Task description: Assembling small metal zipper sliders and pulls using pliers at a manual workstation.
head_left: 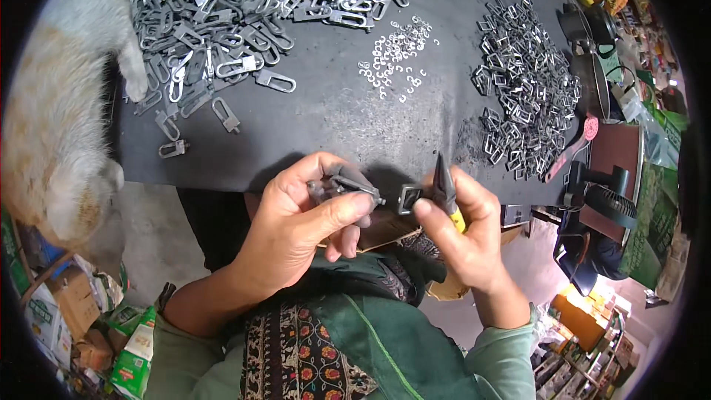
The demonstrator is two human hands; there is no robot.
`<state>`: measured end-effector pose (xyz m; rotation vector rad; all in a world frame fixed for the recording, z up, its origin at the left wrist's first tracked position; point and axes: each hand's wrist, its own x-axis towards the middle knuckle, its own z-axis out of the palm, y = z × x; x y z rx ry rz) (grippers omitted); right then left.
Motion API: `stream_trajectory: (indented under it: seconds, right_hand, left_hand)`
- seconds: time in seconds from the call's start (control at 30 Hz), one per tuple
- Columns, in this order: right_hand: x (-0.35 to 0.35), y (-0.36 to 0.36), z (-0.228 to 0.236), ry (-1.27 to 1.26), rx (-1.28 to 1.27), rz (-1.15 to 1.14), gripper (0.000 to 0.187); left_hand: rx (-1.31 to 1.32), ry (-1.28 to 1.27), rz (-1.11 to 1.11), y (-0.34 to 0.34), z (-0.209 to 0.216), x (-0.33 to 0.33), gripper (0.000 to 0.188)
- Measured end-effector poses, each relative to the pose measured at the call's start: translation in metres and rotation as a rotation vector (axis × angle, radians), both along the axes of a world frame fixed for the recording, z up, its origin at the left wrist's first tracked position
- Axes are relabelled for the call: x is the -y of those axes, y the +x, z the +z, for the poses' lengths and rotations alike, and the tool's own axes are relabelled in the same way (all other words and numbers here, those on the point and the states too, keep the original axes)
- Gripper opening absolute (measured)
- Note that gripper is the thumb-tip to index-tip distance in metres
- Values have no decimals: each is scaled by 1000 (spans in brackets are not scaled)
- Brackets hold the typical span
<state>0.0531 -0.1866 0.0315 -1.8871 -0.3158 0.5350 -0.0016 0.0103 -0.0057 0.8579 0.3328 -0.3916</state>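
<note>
My left hand (292, 222) is closed around a few dark metal clasp pieces (346, 180), partly hidden by the thumb and fingers. In my right hand (474, 241) are pointed pliers (444, 187) with a yellow handle, tips upward. The same hand pinches a small rectangular metal loop (406, 200) between thumb and finger, a short way from the left hand's clasp. Both hands are at the near edge of the dark table (326, 126). Ahead lie a heap of long oval metal clasps (222, 22), small silver C-shaped rings (396, 55) and, at right, rectangular loops (526, 81).
A cat (59, 111) stretches along the table's left side, one paw by the clasps. A pink perforated spatula (570, 148) and a small black fan (611, 204) are at the right edge. Boxes and packets (133, 348) crowd the lower left.
</note>
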Motion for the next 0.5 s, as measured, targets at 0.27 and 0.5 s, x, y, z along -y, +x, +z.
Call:
stream_trajectory:
  seconds: [0.27,0.5]
  right_hand:
    - [1,-11,-5,-20,130,-22,10]
    - [13,0,-2,-73,256,107,8]
  left_hand:
    - [-23,-55,11,-2,-1,10,14]
    - [115,237,-107,-2,6,10,11]
